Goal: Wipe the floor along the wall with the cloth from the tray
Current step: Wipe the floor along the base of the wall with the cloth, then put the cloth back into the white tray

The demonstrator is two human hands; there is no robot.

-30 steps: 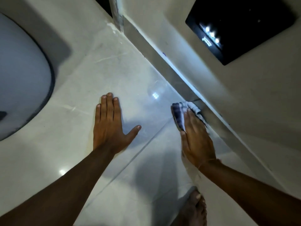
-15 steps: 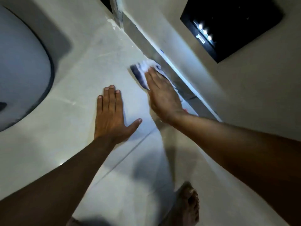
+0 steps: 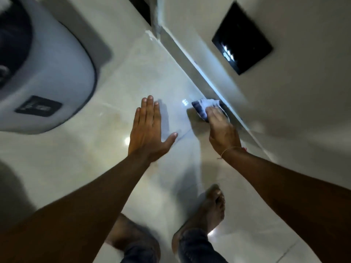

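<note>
A folded blue-and-white cloth lies on the pale glossy floor tiles, pressed right against the skirting at the foot of the wall. My right hand covers the near part of the cloth and holds it down; only its far end shows past my fingertips. My left hand rests flat on the floor to the left of it, fingers together and thumb spread, holding nothing. No tray is in view.
A large white rounded appliance with a dark label stands at the left. A black glossy panel is set in the wall at the upper right. My bare feet stand on the tiles below my hands.
My right hand slid the cloth away along the skirting, then pulled it back toward me. The view shifted, bringing the appliance and my feet further in. My left hand stays planted.
</note>
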